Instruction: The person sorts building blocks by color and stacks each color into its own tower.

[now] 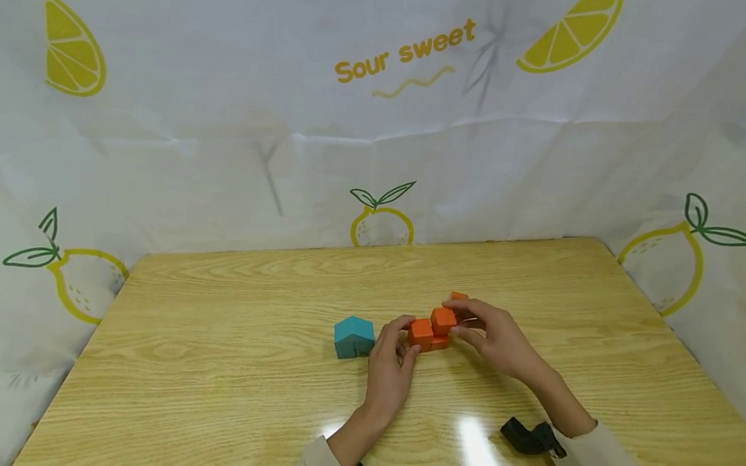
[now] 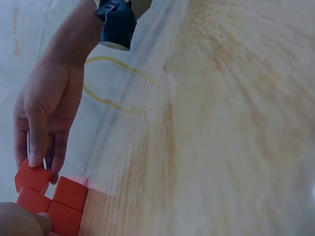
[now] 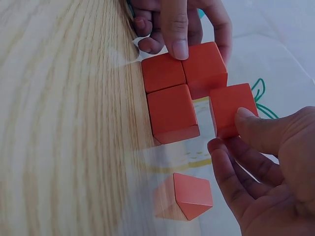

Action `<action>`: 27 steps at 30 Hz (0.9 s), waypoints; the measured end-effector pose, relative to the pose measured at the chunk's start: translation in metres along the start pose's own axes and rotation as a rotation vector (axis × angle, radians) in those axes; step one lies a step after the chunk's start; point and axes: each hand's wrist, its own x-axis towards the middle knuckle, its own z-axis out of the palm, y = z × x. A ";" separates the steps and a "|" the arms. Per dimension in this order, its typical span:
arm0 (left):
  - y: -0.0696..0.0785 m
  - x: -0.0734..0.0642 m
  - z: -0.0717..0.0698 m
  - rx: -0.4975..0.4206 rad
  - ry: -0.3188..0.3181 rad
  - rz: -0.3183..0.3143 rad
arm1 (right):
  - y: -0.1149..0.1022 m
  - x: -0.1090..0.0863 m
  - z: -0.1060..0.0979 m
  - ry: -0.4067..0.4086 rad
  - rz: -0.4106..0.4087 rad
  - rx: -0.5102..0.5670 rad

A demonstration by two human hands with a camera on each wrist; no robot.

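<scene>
My left hand holds an orange cube between thumb and fingers; that cube sits on another orange cube. Beside the lower one, on the table, stands a further orange cube. My right hand pinches one more orange cube between thumb and fingertips, just above that neighbour and close against the upper cube. Another loose orange cube is partly hidden behind the right hand in the head view. Left of my left hand is a teal house-shaped block.
The wooden table meets a white cloth with lemon prints along its back and sides. Black camera mounts sit at both wrists, low over the tabletop.
</scene>
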 end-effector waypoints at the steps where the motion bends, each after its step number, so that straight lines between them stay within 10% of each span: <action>1: 0.000 0.000 0.000 -0.001 0.001 0.001 | 0.000 -0.001 0.000 -0.002 -0.002 0.000; 27: -0.002 0.000 0.002 -0.002 0.013 0.012 | 0.003 -0.005 0.000 -0.075 0.012 0.052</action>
